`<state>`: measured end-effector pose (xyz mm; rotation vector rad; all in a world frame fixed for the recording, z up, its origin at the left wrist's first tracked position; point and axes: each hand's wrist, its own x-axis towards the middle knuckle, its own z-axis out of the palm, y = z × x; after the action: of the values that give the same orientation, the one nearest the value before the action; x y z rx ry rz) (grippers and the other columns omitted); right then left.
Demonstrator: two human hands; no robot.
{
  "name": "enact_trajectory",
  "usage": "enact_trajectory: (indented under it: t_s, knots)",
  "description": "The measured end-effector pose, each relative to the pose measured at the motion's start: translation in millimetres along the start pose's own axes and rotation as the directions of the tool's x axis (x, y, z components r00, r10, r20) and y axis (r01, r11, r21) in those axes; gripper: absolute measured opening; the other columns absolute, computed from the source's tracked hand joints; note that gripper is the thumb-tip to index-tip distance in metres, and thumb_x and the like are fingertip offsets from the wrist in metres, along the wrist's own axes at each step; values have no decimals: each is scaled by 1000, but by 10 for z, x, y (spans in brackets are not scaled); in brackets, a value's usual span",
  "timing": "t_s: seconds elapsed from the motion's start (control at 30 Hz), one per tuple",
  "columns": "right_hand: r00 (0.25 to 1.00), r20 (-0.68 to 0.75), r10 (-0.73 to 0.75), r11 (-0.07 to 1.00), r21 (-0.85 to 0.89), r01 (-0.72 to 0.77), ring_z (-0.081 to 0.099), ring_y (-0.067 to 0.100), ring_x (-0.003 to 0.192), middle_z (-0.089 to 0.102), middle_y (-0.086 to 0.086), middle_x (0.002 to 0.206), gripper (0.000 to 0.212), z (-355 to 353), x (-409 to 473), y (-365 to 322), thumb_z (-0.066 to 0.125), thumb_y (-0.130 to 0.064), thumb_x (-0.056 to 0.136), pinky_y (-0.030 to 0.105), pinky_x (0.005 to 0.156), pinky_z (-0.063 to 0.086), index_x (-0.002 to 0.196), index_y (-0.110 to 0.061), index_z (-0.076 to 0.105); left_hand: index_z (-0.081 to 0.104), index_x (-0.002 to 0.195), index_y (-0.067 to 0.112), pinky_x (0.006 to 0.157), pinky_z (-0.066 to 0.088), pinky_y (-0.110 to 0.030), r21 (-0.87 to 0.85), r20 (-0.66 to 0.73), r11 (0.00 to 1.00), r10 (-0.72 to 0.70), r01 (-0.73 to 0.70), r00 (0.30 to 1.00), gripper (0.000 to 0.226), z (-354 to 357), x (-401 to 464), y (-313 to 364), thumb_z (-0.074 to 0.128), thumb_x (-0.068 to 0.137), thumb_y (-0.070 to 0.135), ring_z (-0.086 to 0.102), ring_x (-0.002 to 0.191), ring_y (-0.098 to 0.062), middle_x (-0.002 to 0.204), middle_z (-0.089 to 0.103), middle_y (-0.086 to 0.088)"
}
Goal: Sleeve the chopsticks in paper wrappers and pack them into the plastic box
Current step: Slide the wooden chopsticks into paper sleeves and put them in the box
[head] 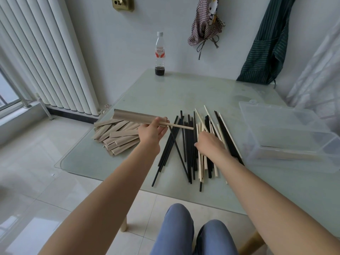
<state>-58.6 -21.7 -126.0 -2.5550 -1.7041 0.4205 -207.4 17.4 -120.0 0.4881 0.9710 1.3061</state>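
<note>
A brown paper wrapper (135, 116) with a light wooden chopstick (179, 126) sticking out is pinched in the left hand (151, 130), above the glass table (184, 89). The right hand (210, 143) rests on the pile of black and wooden chopsticks (189, 144); whether it grasps one I cannot tell. Spare wrappers (116, 137) lie at left, the clear plastic box (287, 137) at right.

Both bare forearms reach forward from the lower corners, converging toward twelve o'clock. The left hand (151, 130) is raised, back toward the camera, fingers curled and pinching, pointing to about one o'clock. The right hand (209, 144) sits at its three o'clock, lower, palm down, fingers bent downward and hidden behind the knuckles.
</note>
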Motion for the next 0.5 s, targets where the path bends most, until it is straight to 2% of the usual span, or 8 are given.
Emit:
enact_trajectory:
  t_s: [0.13,0.2,0.27,0.37,0.43,0.5]
  knots:
    - [998,54,-33,998,-46,35,45,15,59,50,5,78,8,-55,-5,-34,46,-11,95,25,48,31,89,-9,52,52,102,1,73,59,-24,-11,4,1000,-18,18,1000,12,-15,33,-5,54,92,7,72,70,-17,86,70,-10]
    - [996,87,-26,999,42,22,43,14,56,46,4,70,22,-101,16,-23,46,-12,94,25,48,32,73,-10,44,51,102,1,71,59,-24,-22,15,999,-23,23,1000,11,-20,30,4,54,93,7,71,66,-16,85,69,-10]
    - [996,88,-34,973,232,12,41,14,53,44,4,67,26,-150,14,7,45,-14,95,24,49,32,70,-9,43,53,103,-1,67,59,-23,-15,24,1000,-27,27,999,13,-40,30,16,54,92,6,72,66,-16,84,69,-11]
    - [1000,17,-22,825,564,8,45,15,50,50,6,66,19,-233,-57,44,45,-17,94,23,47,37,85,-3,54,48,102,1,61,58,-22,-73,-60,997,4,-8,998,10,-76,37,20,52,95,7,70,65,-17,80,67,-12]
    - [1000,-4,-28,676,737,22,46,13,45,51,5,63,19,-278,-122,27,45,-15,91,20,41,37,81,-4,56,45,104,3,63,58,-23,-121,-152,991,39,-57,988,11,-95,34,13,50,96,7,68,67,-18,78,65,-11]
    - [999,-23,-46,546,837,44,48,12,41,53,5,59,21,-317,-185,-17,45,-12,91,17,38,36,75,-4,57,47,106,3,71,58,-26,-131,-180,988,53,-77,982,12,-92,9,6,50,96,8,66,71,-18,78,64,-10]
